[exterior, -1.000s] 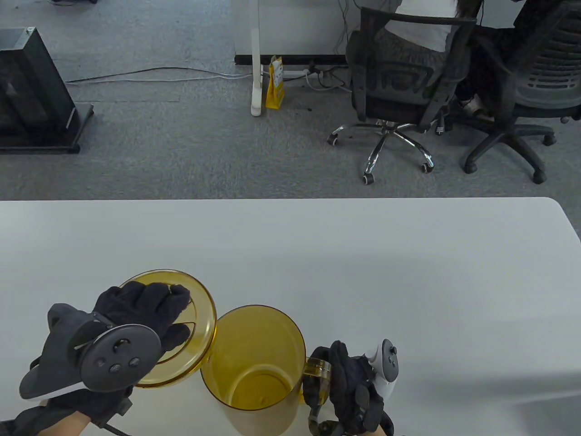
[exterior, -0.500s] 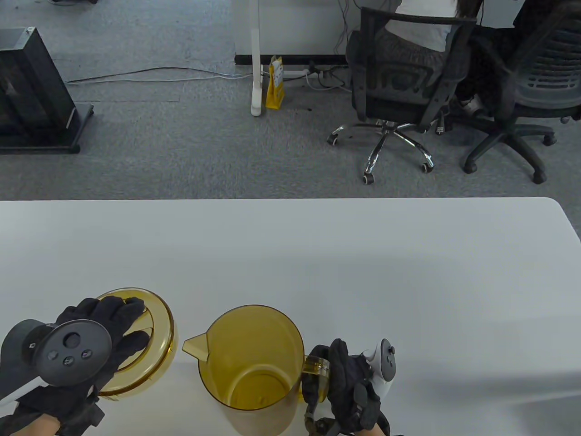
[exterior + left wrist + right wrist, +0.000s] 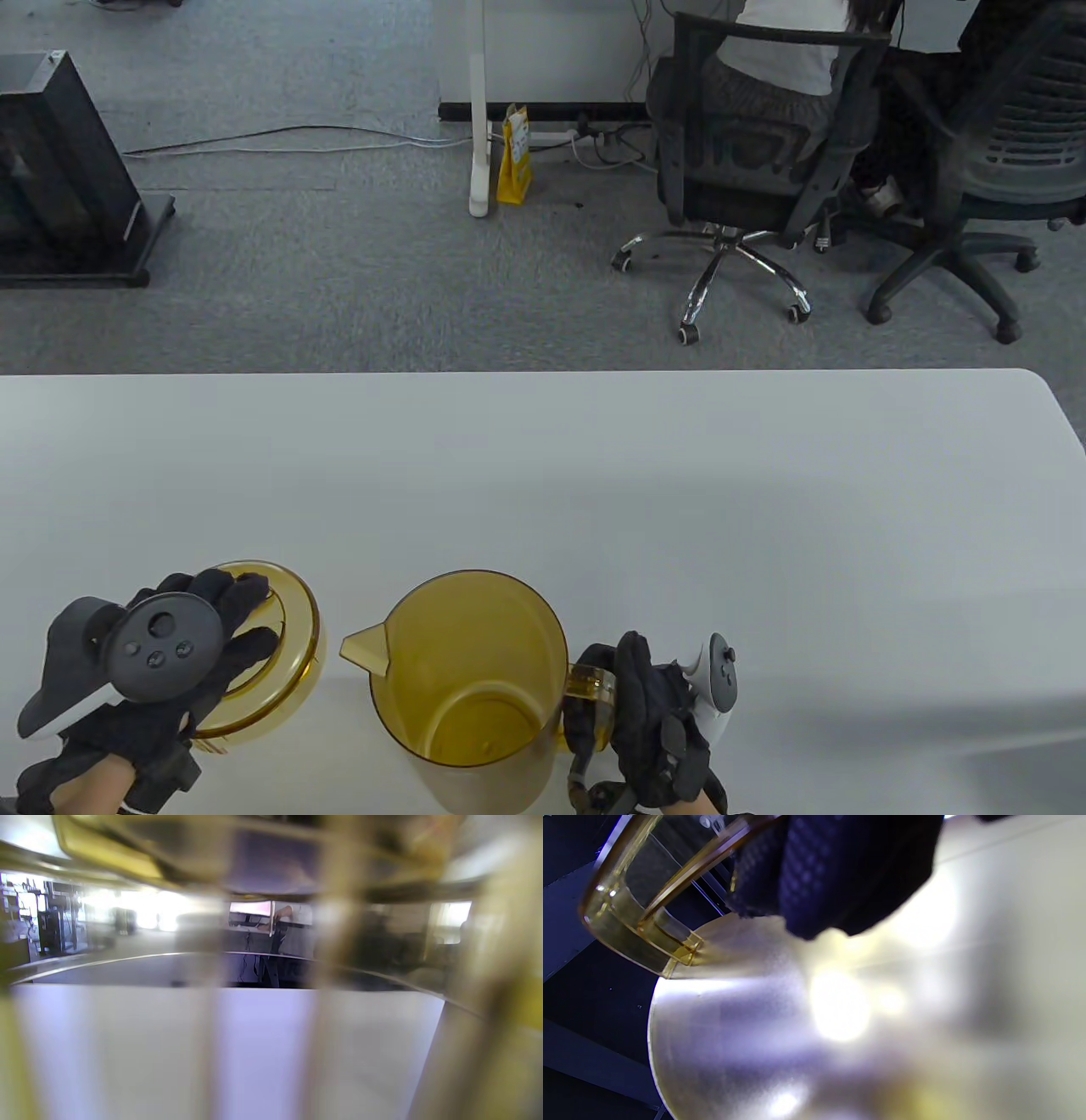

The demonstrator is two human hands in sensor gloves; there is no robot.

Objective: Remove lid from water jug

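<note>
The amber see-through water jug [image 3: 475, 637] stands open-topped near the table's front edge, its spout [image 3: 361, 649] pointing left. My right hand [image 3: 653, 722] grips the jug's handle [image 3: 590, 683]; in the right wrist view its gloved fingers [image 3: 840, 870] curl round the amber handle [image 3: 628, 933]. The round amber lid [image 3: 293, 628] is off the jug, to the left of the spout and low over the table. My left hand [image 3: 242, 620] holds it, fingers spread across its top and the thumb hidden. The left wrist view looks through the blurred lid [image 3: 106, 857].
The white table [image 3: 679, 509] stretches away behind and to the right of the jug. Beyond its far edge are grey carpet, office chairs [image 3: 747, 170] with a seated person, a desk leg and a black cabinet [image 3: 59, 170].
My left hand has carried the lid leftward away from the jug and lower toward the table, uncovering the spout. The right hand and jug have stayed in place.
</note>
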